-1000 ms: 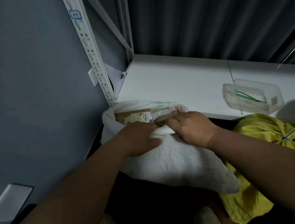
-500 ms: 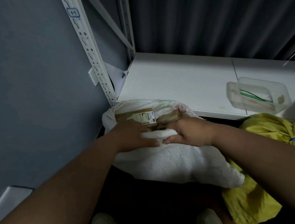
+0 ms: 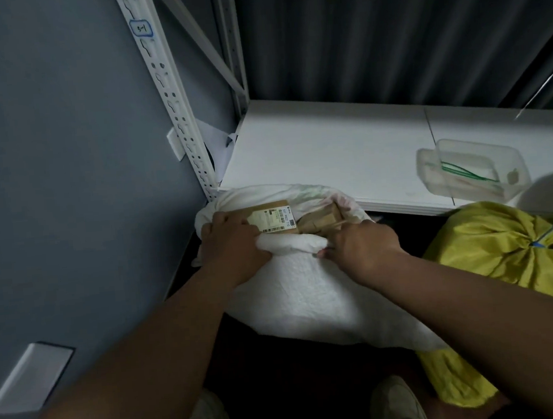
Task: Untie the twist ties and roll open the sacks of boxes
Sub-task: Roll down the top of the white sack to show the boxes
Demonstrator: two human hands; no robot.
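A white sack (image 3: pixel 308 292) lies open below the shelf, its near rim rolled into a thick cuff (image 3: pixel 291 244). Inside it show a brown box with a white label (image 3: pixel 269 220) and a second brown box (image 3: pixel 322 220). My left hand (image 3: pixel 233 245) grips the cuff at its left end. My right hand (image 3: pixel 361 249) grips the cuff at its right end, fingers curled round the fabric. To the right lies a yellow sack (image 3: pixel 490 252), its neck tied shut with a blue twist tie (image 3: pixel 540 240).
A white shelf (image 3: pixel 330 152) runs behind the sacks, carrying a clear plastic tub (image 3: pixel 510 164) with green twist ties (image 3: pixel 464 174). A perforated white upright (image 3: pixel 167 85) stands at the left against a grey wall. My shoes (image 3: pixel 396 405) show at the bottom.
Both hands have moved apart along the white sack's near rim, and the rolled cuff between them is thicker. More of the labelled box shows.
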